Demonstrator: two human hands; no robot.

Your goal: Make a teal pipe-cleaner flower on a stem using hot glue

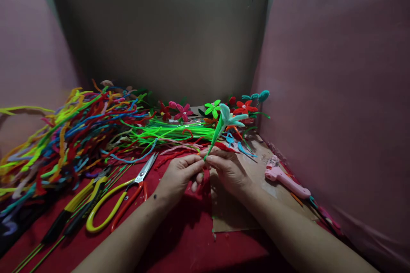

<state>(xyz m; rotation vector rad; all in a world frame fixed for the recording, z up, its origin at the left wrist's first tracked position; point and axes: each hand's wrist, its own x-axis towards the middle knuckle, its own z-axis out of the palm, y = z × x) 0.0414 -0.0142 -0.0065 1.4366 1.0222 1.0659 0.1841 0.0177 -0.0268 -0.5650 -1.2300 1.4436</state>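
Both hands (pixel 177 177) on flower (pixel 225 116) near cardboard (pixel 235 211) edge

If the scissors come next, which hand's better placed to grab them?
Left hand, probably: the scissors lie on its side, close to its wrist; the right hand would have to cross over. Both are at the pale turquoise pipe-cleaner flower, so the right would need to hold it alone.

Dim light, soft dark shadow beneath the left hand (pixel 175 179)

Pale aqua flower (pixel 228 116), bright green stem (pixel 214 138), deep red cloth (pixel 192 241) (and yellow-and-red-handled scissors (pixel 140 177))
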